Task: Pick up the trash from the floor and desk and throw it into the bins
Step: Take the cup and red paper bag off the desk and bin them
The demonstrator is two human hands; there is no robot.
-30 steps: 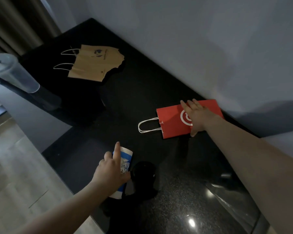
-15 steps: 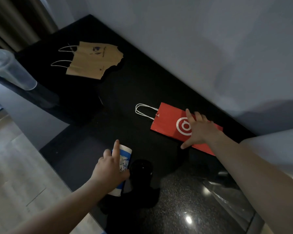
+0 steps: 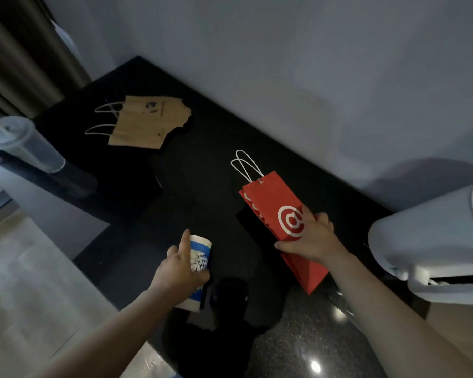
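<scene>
My right hand (image 3: 310, 238) grips a red paper bag (image 3: 268, 203) with a white logo and white string handles, lifted off the black desk (image 3: 208, 165) and tilted, handles pointing away from me. My left hand (image 3: 179, 271) holds a blue and white paper cup (image 3: 201, 257) above the desk's near edge, index finger pointing up along it. A torn brown paper bag (image 3: 148, 124) lies flat on the desk's far left part.
A clear plastic cup with lid and straw (image 3: 22, 144) stands at the desk's left edge. A white bin (image 3: 432, 236) with a swing lid sits at the right. Wall behind the desk, curtain at top left, pale floor at lower left.
My right hand slid the red bag toward me, closed on it and lifted it off the desk, turning it. My left hand kept the cup. The white bin came into view.
</scene>
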